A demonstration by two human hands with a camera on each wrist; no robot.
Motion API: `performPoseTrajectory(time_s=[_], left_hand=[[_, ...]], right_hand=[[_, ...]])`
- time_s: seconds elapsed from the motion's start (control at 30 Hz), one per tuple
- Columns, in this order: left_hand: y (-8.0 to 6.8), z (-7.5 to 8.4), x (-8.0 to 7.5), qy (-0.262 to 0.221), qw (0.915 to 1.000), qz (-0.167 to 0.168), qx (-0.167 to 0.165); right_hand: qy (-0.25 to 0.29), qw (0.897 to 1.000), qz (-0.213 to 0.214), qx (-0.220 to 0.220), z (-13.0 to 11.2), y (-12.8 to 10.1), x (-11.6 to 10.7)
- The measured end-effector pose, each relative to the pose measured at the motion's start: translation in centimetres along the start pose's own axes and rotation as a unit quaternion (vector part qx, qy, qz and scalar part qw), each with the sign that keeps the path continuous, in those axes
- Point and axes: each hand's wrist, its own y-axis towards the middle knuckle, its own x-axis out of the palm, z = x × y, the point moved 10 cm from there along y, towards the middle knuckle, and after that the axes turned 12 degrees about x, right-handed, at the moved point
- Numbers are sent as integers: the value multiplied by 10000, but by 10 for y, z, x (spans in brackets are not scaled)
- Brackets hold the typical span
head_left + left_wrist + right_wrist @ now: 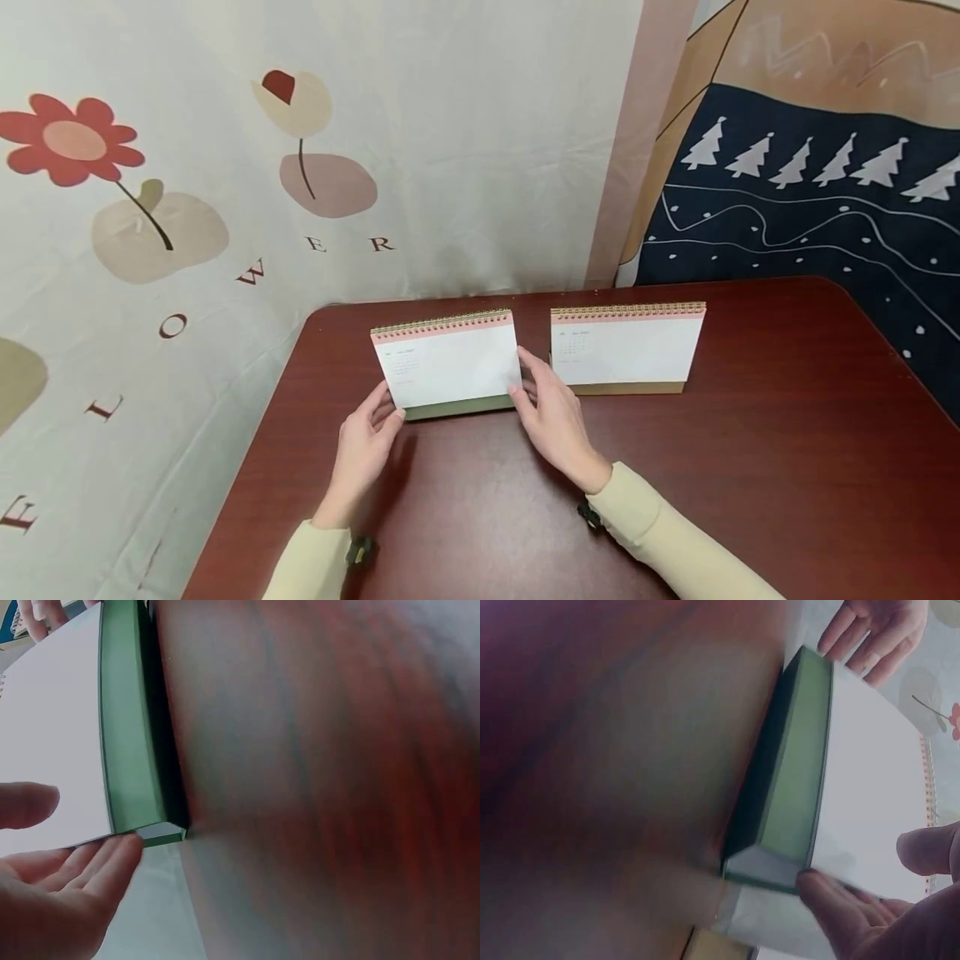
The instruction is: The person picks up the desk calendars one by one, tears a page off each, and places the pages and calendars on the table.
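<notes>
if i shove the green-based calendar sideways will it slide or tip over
The green calendar would probably slide: its base sits flat on the smooth table. It looks light, card and paper, so a push high up near the spiral might tip it. The left hand and right hand flank its lower corners, a sensible low grip.

My head camera sits above the near edge of the table (750,467), facing forward and down; it takes in the whole tabletop, both forearms and the hanging cloths behind. My left wrist camera rides low beside the left hand (52,900), very close to the green-based calendar (127,735), looking along the table surface toward its left end. My right wrist camera mirrors this from the right hand (877,915), equally close, looking across at the calendar's right end. All three views share that calendar; each wrist view also catches the opposite hand's fingertips.
</notes>
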Motion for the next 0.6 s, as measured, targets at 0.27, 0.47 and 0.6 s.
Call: performPoseTrajectory(time_s=[0.27,0.47,0.6], left_hand=[[-2,1,-17,336,9957,834,221],[-8,5,-26,289,9936,1058,288],[-14,7,-29,-117,9947,996,225]], right_hand=[[-102,9994,299,-133,-2,6,-10],[-100,9992,352,-132,-7,4,-16],[-26,9994,340,-113,-9,3,-19]])
